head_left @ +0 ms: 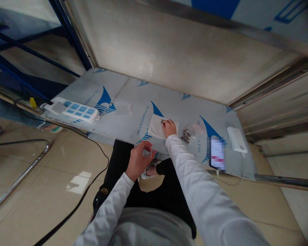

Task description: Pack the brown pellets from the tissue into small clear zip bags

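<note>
Held just off the table's front edge, my left hand [138,160] curls its thumb and fingers around a small clear plastic piece [147,151] with a rounded rim; its exact kind is not clear. My right hand [169,128] rests over a white paper napkin [156,127] on the table, fingertips pinched together. Something small and dark seems to show at those fingertips, too small to name. Right of the napkin, several small dark brown pieces [185,136] lie by a clear zip bag [196,130].
The table [123,128] wears printed protective film. A power strip [78,111] lies at its left, with a small clear scrap [129,109] nearer the middle. At the right are a phone [217,153] and a white power bank [236,139] with a cable. A black cord [106,164] hangs at left.
</note>
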The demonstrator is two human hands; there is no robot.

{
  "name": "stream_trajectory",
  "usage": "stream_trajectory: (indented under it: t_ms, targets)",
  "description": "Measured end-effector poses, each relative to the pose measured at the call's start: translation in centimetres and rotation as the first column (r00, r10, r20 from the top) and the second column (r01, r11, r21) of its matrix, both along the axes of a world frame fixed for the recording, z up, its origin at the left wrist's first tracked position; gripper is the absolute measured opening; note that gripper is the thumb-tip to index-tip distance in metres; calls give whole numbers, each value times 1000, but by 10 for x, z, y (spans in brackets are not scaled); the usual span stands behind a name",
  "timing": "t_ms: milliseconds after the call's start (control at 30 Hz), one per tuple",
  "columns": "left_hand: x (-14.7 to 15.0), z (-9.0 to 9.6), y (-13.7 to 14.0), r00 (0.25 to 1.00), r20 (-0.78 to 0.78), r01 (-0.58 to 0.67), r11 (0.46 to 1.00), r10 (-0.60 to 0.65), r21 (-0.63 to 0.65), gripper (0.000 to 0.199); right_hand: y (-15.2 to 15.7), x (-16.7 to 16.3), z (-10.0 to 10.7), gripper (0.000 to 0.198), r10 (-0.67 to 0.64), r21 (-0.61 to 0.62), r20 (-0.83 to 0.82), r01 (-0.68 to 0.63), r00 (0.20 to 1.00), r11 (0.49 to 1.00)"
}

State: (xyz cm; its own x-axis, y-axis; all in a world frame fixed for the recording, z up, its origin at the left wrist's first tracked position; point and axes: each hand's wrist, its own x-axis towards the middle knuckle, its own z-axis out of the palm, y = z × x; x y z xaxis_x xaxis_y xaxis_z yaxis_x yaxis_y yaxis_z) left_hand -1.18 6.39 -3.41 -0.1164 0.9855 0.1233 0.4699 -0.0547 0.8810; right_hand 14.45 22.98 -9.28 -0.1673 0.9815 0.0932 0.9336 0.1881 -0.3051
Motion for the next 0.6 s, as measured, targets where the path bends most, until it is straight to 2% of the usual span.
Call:
stream_trajectory:
  t_ms: [267,433,600]
  targets:
    - [-1,-2,-2,1000,0,5,1000,-5,8,20,9,7,9,20,-24,-87,42,27,999,996]
    - [-2,-2,-2,1000,-4,5,1000,-5,12,20,8,3,14,20,-77,-90,42,81,996,993]
    - [-3,0,0,1000,-13,-8,1000,8,17,20,-3,5,28,24,-90,-58,-48,88,995,994]
